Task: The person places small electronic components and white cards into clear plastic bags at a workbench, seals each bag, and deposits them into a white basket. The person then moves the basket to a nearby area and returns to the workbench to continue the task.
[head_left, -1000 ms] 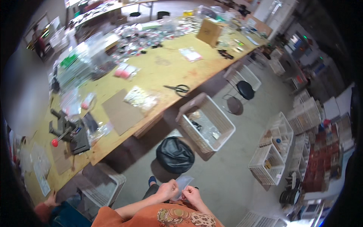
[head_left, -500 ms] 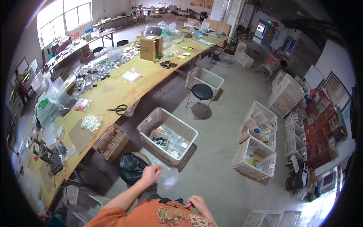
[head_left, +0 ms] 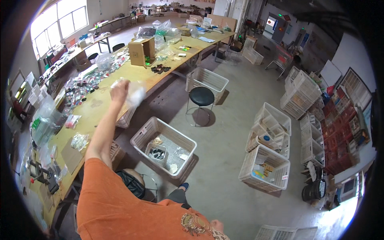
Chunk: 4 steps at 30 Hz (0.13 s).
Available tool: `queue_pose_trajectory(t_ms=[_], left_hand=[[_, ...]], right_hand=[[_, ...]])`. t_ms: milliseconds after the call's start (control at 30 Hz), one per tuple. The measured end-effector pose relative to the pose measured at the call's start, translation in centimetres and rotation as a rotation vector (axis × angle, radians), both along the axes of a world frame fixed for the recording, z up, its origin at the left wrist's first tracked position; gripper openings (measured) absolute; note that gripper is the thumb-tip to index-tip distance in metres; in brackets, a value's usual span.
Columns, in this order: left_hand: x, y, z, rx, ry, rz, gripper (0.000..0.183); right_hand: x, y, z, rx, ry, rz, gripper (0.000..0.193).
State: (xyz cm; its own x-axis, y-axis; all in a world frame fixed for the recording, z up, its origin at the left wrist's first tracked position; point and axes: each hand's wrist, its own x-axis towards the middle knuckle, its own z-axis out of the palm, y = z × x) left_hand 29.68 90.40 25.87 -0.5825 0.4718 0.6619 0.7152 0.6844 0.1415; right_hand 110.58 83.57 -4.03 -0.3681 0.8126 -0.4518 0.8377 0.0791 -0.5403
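My left hand [head_left: 120, 91] is stretched out over the near edge of the long yellow-topped table. Its fingers are closed on a clear plastic bag [head_left: 137, 95], which hangs to the right past the edge and is blurred by motion. Whether the bag holds anything cannot be made out. My right hand [head_left: 217, 225] is low by the front of my orange shirt, its fingers curled, with no object showing in it. Beyond my left hand on the table stands an open cardboard box [head_left: 141, 55], with a group of small black pieces [head_left: 161, 69] beside it.
A white plastic crate [head_left: 164, 146] holding a smaller tub sits on the floor ahead, with a black round stool [head_left: 201, 97] behind it. Another black seat [head_left: 131, 184] is by my legs. More crates [head_left: 265, 168] stand at the right. Bagged goods [head_left: 82, 86] cover the table's far side.
My left hand has swung forward and up from above the black seat to the table edge, carrying the plastic bag. My body has leaned forward and the right hand has dropped lower.
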Motion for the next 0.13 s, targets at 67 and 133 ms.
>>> queue_pose_trajectory(t_ms=[67,133], left_hand=[[-1.0,3.3,4.5,0.003,0.017,0.056,0.017],[-3.1,5.8,6.3,-0.075,0.076,0.066,0.031]], right_hand=[[2.2,2.6,-4.7,-0.286,-0.117,-0.228,0.019],[4.5,4.6,-10.2,-0.440,-0.179,-0.336,0.019]])
